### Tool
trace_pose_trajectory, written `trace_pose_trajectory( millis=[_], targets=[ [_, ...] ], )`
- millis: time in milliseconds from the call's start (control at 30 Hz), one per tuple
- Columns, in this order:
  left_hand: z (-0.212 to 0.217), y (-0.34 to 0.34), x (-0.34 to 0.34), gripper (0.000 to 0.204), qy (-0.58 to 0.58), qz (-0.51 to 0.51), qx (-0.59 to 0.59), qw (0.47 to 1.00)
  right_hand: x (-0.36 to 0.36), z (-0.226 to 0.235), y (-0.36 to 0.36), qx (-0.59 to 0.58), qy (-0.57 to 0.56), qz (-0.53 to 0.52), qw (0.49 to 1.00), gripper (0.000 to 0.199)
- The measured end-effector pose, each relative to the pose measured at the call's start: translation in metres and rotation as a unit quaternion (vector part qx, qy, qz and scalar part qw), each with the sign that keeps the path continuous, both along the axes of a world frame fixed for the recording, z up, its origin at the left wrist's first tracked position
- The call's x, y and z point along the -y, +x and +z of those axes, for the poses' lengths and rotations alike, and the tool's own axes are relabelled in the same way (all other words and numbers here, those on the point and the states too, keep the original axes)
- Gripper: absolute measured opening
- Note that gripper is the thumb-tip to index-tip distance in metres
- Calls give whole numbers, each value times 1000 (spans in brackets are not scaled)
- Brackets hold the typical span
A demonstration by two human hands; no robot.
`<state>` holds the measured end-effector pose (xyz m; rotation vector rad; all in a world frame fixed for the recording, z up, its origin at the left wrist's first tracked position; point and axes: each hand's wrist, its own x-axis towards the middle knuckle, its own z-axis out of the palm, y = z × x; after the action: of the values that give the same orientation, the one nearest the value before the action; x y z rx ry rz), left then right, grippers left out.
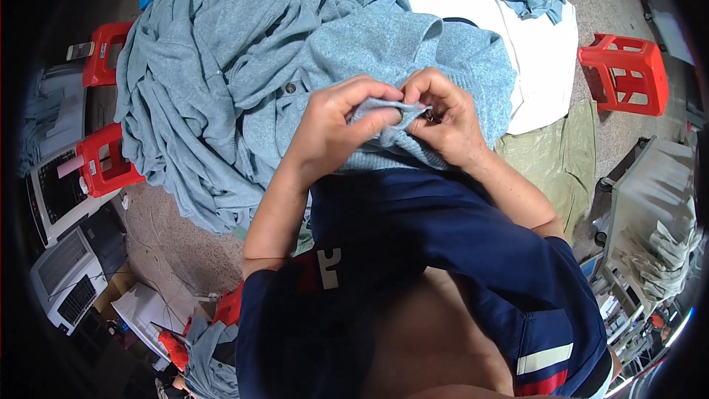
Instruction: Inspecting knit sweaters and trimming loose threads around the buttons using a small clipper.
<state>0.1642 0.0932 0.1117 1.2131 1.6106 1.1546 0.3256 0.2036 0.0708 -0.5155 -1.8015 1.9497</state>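
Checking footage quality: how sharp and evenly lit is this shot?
Head view: hands and blue-grey knit garment sharp, evenly lit; white sheet bright, near glare; fisheye bends the red stools; the rim falls black.

Just one view here, a head-worn fisheye looking pretty much straight down the wearer's front. It sits close: the person's navy shirt (443, 251) fills the lower middle of the frame, with the forearms coming up from there to mid-frame. The floor (177, 236) and red stools (628, 70) curve off toward the left and right edges, and the corners go black. There's no second view to overlap with.
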Motion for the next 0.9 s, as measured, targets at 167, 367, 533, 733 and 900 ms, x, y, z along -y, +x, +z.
trace_pose_trajectory(
  millis=[167, 367, 533, 733, 900],
  targets=[
    [-15, -5, 5, 20, -101, 40, 260, 959, -1, 10, 2, -32, 360, 4, 932, 30],
    [-21, 8, 4, 21, -54, 131, 342, 929, -8, 6, -2, -82, 488, -81, 865, 15],
    [-8, 15, 5, 14, -28, 152, 241, 958, -7, 7, -7, -87, 469, -95, 874, 16],
    [-3, 17, 8, 23, 115, 72, -151, 979, -6, 12, -4, -83, 386, -55, 917, 20],
    [-12, 12, 14, 24, 182, -13, -203, 962, -7, 0, 2, 11, 242, 72, 967, 29]
  ],
)
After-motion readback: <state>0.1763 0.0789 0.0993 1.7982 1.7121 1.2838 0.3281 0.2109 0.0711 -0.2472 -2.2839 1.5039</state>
